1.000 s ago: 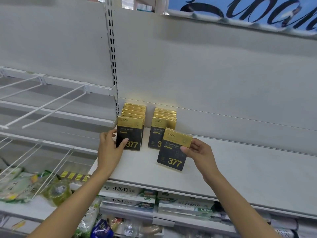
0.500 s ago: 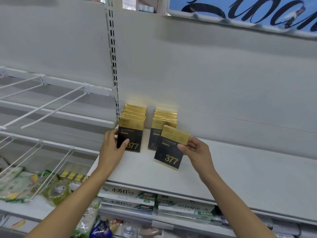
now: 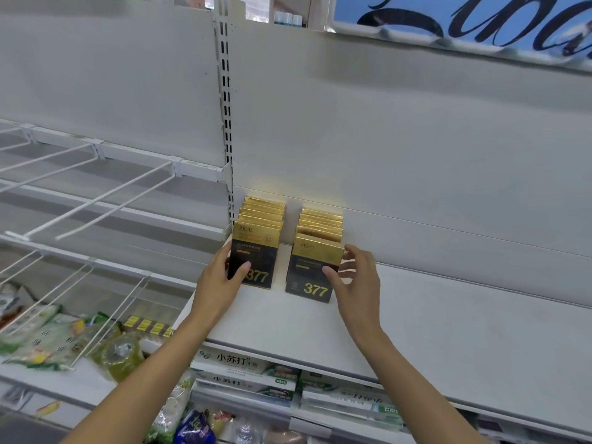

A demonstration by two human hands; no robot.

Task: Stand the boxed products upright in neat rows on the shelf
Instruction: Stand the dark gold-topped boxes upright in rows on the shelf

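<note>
Gold-and-black boxes stand in two rows on the white shelf [image 3: 432, 318]. Left hand [image 3: 217, 283] grips the left front box [image 3: 256, 248]; right hand [image 3: 355, 280] pinches the right front box [image 3: 312, 267]. Stiff, light, probably slippery cardboard: best held at the side edges.

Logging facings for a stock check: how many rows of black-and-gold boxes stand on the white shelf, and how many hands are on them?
Rows of upright black-and-gold cardboard boxes: 2 (left row, right row)
Hands, each gripping its row's front box: 2 (left hand, right hand)
Total: 4
</note>
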